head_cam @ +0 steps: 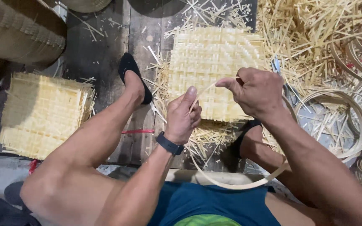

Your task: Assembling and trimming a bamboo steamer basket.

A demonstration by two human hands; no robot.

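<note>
My left hand (184, 114), with a dark watch on the wrist, pinches a thin pale bamboo strip (235, 185) that curves down into a loop over my lap. My right hand (256, 91) grips the strip's other end, thumb and forefinger pressed on it just right of the left thumb. Below both hands lies a square woven bamboo mat (208, 58) on the floor between my feet.
A stack of woven mats (42, 113) sits at the left. Bent bamboo hoops (348, 121) and a heap of loose splints (311, 37) fill the right. Round woven baskets (21, 29) stand at the top left. My black shoes (131, 71) rest on dark floor planks.
</note>
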